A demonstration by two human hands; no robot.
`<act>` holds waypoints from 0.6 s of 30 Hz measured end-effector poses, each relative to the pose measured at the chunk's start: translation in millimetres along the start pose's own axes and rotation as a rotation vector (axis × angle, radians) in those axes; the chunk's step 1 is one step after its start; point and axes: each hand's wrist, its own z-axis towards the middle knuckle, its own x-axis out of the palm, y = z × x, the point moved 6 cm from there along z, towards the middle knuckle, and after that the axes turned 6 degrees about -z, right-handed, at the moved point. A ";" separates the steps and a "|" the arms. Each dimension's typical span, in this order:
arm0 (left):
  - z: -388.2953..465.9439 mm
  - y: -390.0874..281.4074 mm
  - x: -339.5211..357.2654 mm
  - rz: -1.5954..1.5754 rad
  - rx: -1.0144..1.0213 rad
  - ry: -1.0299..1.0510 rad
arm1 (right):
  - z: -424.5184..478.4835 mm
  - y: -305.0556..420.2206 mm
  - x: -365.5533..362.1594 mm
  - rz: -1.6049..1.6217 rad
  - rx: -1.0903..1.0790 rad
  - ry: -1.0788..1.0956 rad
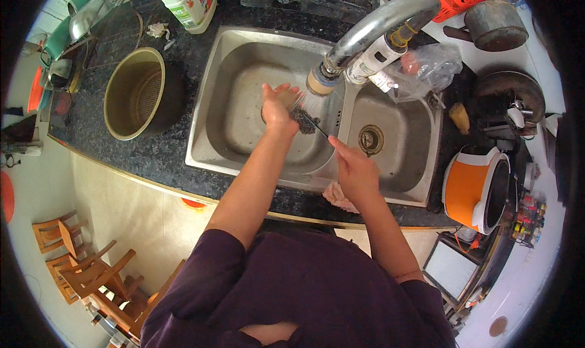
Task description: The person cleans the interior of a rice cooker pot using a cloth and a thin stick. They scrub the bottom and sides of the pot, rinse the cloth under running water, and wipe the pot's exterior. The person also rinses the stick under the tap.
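Observation:
My right hand [358, 167] is closed on the thin dark handle of a scrubbing brush [307, 121], whose dark, fuzzy head is over the larger basin of a stainless steel double sink [228, 133]. Close beside that head, my left hand [278, 105] is palm up under water spraying from the metal faucet [321, 80]. Its fingers are spread and partly blurred; whether something lies on the palm cannot be told. A smaller basin with a round drain [370, 139] lies to the right.
A deep pot [137, 94] stands left of the sink, a soap bottle [192, 5] behind it. A pink cloth [339, 196] lies at the front rim. To the right are an orange and white appliance [470, 188], a plastic bag [429, 69] and a saucepan [496, 25].

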 end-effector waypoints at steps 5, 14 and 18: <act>-4.2 1.9 5.4 0.066 0.049 0.040 | -3.6 4.3 -5.6 -0.155 0.079 0.082; -11.6 5.4 12.0 0.108 0.053 0.184 | 10.9 10.5 0.3 -0.123 0.070 0.047; -10.3 11.4 5.1 0.050 -0.085 0.175 | 18.6 8.1 9.0 0.038 -0.009 0.017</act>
